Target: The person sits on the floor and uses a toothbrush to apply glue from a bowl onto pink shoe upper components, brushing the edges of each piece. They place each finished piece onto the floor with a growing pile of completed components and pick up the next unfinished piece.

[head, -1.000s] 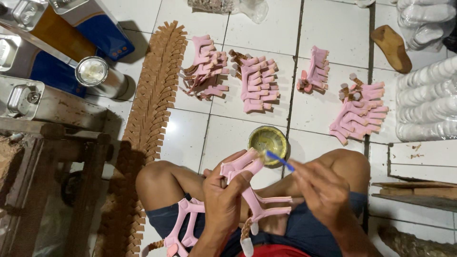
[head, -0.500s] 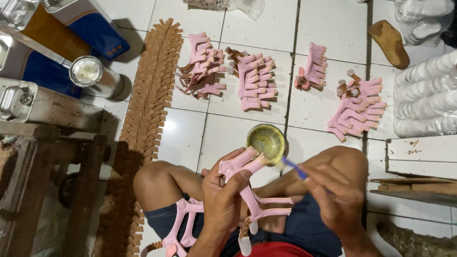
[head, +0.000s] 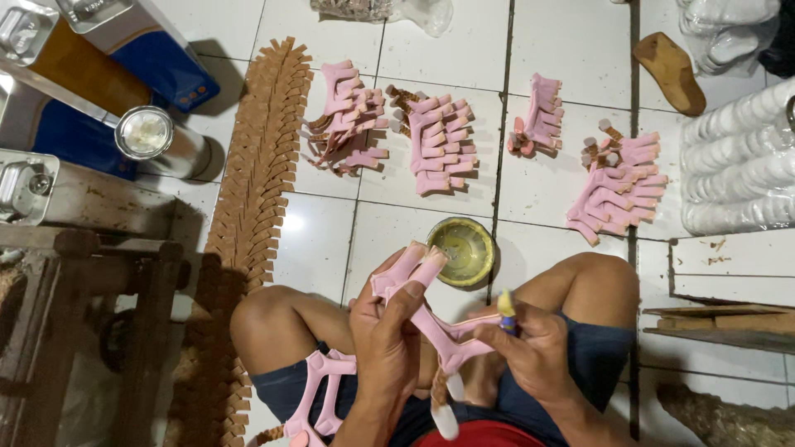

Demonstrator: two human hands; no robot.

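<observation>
**Pink strap held over the lap, brush in the other hand**

The left hand (head: pixel 387 331) is closed around a pink sandal strap (head: pixel 431 319), thumb and fingers pinching its forked end so the tips point up toward the floor tiles. The right hand (head: pixel 534 352) is curled shut on a small brush (head: pixel 506 308) — blue handle, yellowish tip — held just beside the strap's long arm. Another pink strap (head: pixel 319 393) lies over the left thigh.

Just beyond the knees a round tin of yellowish glue (head: pixel 464 248) sits on the white tiled floor (head: pixel 315 240). Farther out lie piles of pink straps (head: pixel 439 145) — four of them, set apart in a row. To the left runs a long line of overlapped brown strips (head: pixel 261 165), and beyond it a metal can (head: pixel 153 139). A brown sole (head: pixel 671 70) rests at the far right, near stacked white soles (head: pixel 733 165).
</observation>
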